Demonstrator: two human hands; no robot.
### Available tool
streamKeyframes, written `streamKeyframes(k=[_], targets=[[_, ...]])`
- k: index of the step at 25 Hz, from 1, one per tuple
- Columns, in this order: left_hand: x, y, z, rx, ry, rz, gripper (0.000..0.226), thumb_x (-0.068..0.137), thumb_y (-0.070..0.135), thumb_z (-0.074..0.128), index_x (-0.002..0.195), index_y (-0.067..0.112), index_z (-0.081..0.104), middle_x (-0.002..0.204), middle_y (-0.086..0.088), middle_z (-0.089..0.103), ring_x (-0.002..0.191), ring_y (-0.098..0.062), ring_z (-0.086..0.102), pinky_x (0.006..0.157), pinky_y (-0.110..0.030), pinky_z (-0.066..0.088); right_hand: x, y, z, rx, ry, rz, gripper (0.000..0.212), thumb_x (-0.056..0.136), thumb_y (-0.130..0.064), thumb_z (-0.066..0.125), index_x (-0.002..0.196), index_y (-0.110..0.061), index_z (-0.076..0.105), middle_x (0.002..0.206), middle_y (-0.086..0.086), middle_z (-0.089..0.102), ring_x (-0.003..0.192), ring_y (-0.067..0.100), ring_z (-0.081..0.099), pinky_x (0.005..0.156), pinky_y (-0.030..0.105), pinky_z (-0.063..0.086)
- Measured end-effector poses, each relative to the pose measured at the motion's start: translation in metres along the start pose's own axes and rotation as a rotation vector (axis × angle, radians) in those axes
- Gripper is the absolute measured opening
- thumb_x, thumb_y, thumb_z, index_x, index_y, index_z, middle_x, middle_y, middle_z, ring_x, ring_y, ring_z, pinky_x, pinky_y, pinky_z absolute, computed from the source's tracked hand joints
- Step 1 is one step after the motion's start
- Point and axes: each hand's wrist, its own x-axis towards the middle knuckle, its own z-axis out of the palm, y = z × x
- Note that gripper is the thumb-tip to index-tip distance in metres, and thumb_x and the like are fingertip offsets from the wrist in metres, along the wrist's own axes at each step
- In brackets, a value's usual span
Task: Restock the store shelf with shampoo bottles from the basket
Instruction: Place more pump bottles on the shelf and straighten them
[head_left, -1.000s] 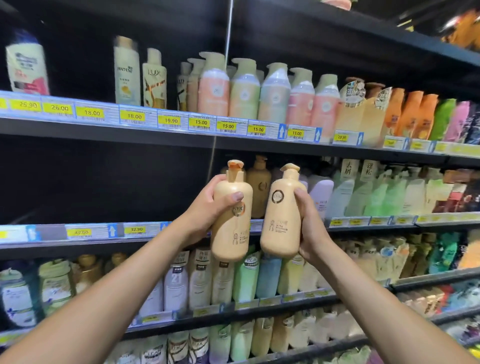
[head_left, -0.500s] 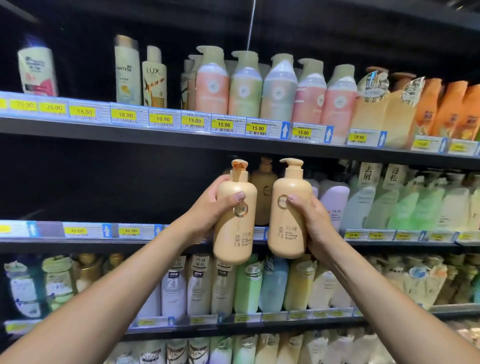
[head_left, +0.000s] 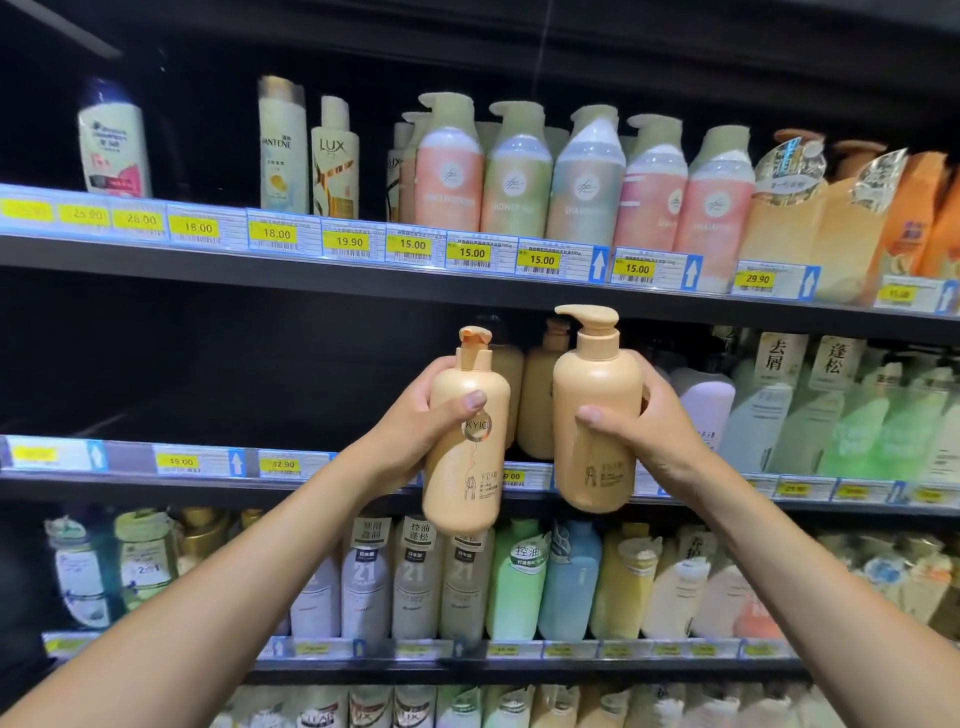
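I hold two tan pump shampoo bottles up in front of the middle shelf (head_left: 208, 483). My left hand (head_left: 415, 421) grips the left bottle (head_left: 465, 467), whose "KYIO" label faces me. My right hand (head_left: 644, 431) grips the right bottle (head_left: 592, 415), thumb across its front; it is upright and slightly higher. Two matching tan bottles (head_left: 537, 405) stand on the middle shelf just behind them. The basket is out of view.
The middle shelf's left part is a dark gap with no bottles. White and green bottles (head_left: 841, 415) fill its right side. The top shelf (head_left: 363, 275) holds pink and green pump bottles (head_left: 519, 176). The lower shelf carries white, green and blue bottles (head_left: 519, 582).
Both bottles have come closer to the shelf. My right hand has raised and turned its bottle, so the pump spout now points left. The view has shifted left.
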Motion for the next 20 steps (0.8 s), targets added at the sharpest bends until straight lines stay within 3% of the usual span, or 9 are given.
streamKeyframes(k=[5,12,17,20], targets=[[-0.005,0.001,-0.011,0.019,0.016,-0.004,0.076,0.068,0.047,0.081,0.134,0.024,0.054,0.110,-0.010,0.068,0.096,-0.025,0.070,0.084,-0.044,0.061,0.017,-0.017,-0.008,-0.200,-0.041,-0.108,0.076,0.062,-0.039,0.097,0.128,-0.032,0.061,0.119,-0.014,0.071,0.109,0.005,0.067,0.086,0.020,0.053],[-0.011,0.002,-0.017,0.011,0.034,0.007,0.074,0.068,0.047,0.081,0.133,0.023,0.054,0.107,-0.008,0.069,0.094,-0.024,0.070,0.080,-0.040,0.062,0.019,-0.007,-0.006,-0.265,-0.067,-0.140,0.080,0.068,-0.032,0.091,0.138,-0.028,0.053,0.128,-0.011,0.067,0.118,0.010,0.064,0.102,0.040,0.053],[-0.013,0.003,-0.020,0.013,0.034,0.002,0.075,0.068,0.046,0.080,0.134,0.023,0.054,0.106,-0.008,0.071,0.093,-0.024,0.072,0.076,-0.038,0.062,0.022,0.002,-0.005,-0.415,-0.013,-0.160,0.079,0.065,-0.056,0.089,0.133,-0.055,0.050,0.135,-0.020,0.057,0.127,0.007,0.057,0.109,0.047,0.047],[-0.015,0.003,-0.023,0.012,0.033,-0.002,0.074,0.068,0.047,0.080,0.134,0.025,0.053,0.107,-0.009,0.071,0.094,-0.026,0.072,0.077,-0.039,0.061,0.024,0.007,-0.007,-0.431,0.010,-0.163,0.080,0.066,-0.055,0.090,0.137,-0.051,0.052,0.133,-0.020,0.057,0.127,0.006,0.056,0.110,0.047,0.046]])
